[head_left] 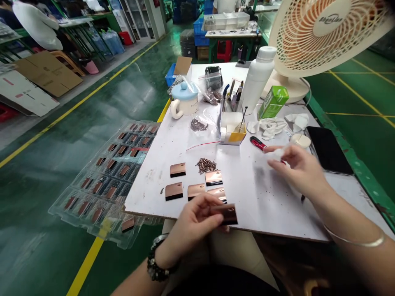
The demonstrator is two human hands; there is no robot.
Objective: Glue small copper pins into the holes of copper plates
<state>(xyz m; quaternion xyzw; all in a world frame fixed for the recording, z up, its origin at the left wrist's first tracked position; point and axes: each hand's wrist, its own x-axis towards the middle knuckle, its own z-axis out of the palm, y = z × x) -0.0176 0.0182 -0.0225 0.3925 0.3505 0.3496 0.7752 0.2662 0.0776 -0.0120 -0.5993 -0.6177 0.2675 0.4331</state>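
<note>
My left hand [194, 220] is closed around a small copper-coloured plate [227, 213] at the near edge of the white board [262, 193]. Several more copper plates [197, 187] lie flat on the board just beyond it, next to a small heap of dark screws [206, 165]. My right hand [298, 166] hovers over the board to the right, fingers curled in a pinch on something I cannot make out, smeared by motion. A red-handled tool [258, 143] lies just beyond its fingertips.
A clear tray [108, 181] of copper parts overhangs the board's left side. At the back stand a blue-lidded mug [184, 100], bags of screws [200, 123], a tool holder [233, 123], white bottle [256, 78], green carton [273, 102], fan [321, 37], crumpled cloth [271, 126] and a black phone [328, 149].
</note>
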